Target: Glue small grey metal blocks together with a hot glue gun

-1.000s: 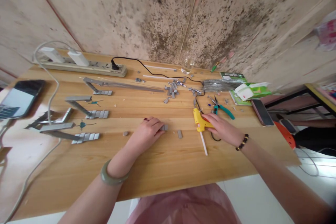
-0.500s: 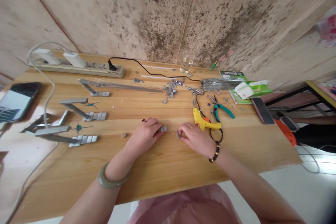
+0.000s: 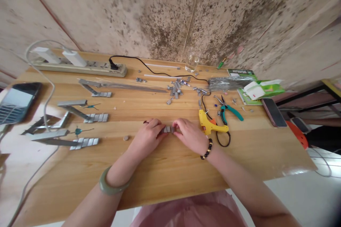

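Clearly, from where I stood, the wall (image 3: pixel 106 17) was the biggest thing in sight, spotted with dark patches, and below it spread the pale wooden table (image 3: pixel 149 177). Along the back edge lay a long power strip (image 3: pixel 93 69) with white plugs in it, and at the far left a tablet-like device (image 3: pixel 18 101) with a lit screen. Nearer the hands, three angular grey forms (image 3: pixel 60 141) stood out in a column, each ending in a short row of flat grey blocks. A bundle of thin metal wires (image 3: pixel 230 83) lay at the back right, partly on a green booklet, beside a green-and-white tissue pack (image 3: pixel 266 88). The person's left hand (image 3: pixel 149 135) rested on the wood near the middle, thumb and fingers closed on one end of a little row of grey blocks. The right hand (image 3: pixel 190 135) faced it, its fingertips pinched together on something small. Just beyond that wrist lay a yellow glue gun (image 3: pixel 210 124), then teal-handled pliers (image 3: pixel 231 110). Smaller again was the row of grey blocks (image 3: pixel 167 129), flat on the table between the two hands. Smallest were a round grey disc (image 3: pixel 126 138), left of the left hand, and the single grey piece (image 3: pixel 172 129) in the right fingertips, right at the row's end; I couldn't tell whether they touched.
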`<state>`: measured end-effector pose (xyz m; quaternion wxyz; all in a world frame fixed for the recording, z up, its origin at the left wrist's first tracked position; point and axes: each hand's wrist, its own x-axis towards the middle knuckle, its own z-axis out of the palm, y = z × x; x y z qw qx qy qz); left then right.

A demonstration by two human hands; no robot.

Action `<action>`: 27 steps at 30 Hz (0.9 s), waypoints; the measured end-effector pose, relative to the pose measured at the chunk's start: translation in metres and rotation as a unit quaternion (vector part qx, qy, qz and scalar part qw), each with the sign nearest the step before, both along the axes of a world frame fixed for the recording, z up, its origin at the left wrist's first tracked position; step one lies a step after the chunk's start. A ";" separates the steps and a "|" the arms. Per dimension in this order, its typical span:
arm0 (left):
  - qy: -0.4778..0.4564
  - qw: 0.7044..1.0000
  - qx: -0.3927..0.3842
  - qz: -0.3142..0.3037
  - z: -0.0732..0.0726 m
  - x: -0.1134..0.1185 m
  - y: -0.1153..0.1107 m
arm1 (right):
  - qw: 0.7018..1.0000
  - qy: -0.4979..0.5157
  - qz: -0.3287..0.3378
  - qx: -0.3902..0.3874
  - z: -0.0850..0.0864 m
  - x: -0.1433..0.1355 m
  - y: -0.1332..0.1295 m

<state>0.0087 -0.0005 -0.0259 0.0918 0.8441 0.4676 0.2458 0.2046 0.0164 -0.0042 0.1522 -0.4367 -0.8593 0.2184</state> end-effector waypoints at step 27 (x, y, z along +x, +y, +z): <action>-0.013 1.000 -0.019 -0.001 -0.003 0.001 0.001 | 1.000 0.023 0.018 0.000 -0.003 -0.001 0.002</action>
